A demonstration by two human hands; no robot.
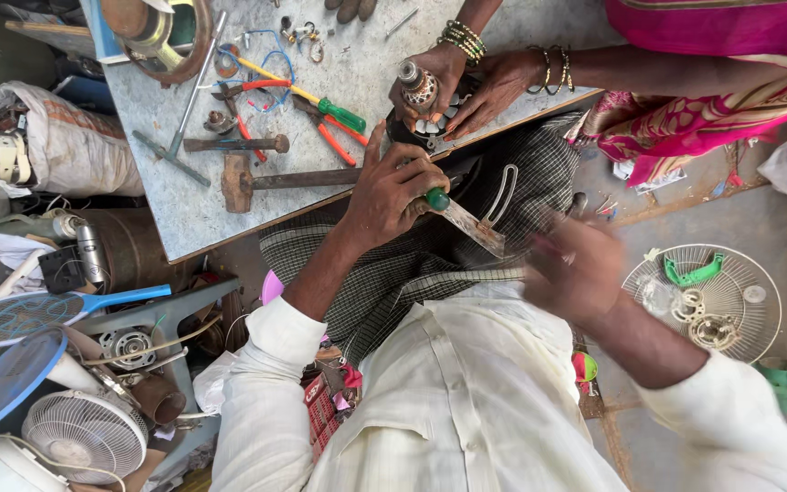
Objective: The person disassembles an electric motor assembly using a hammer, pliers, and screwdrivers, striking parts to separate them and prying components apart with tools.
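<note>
Gripping a flat metal blade with a green knob on its handle [466, 221], the person's left hand [392, 193] closes its fingers around the handle above a checked grey cloth [412, 264] over the lap. The right hand [574, 266] is blurred, holds nothing, and its fingers cannot be told apart. Across the grey tabletop [357, 82], a co-worker's bangled hands [466, 87] clasp a small motor rotor [418, 88], near a wooden-handled hammer [270, 180] and orange-handled pliers [332, 138].

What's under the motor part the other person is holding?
The grey table edge and a dark finned piece show beneath the motor part; that person's hands cover the rest.
</note>
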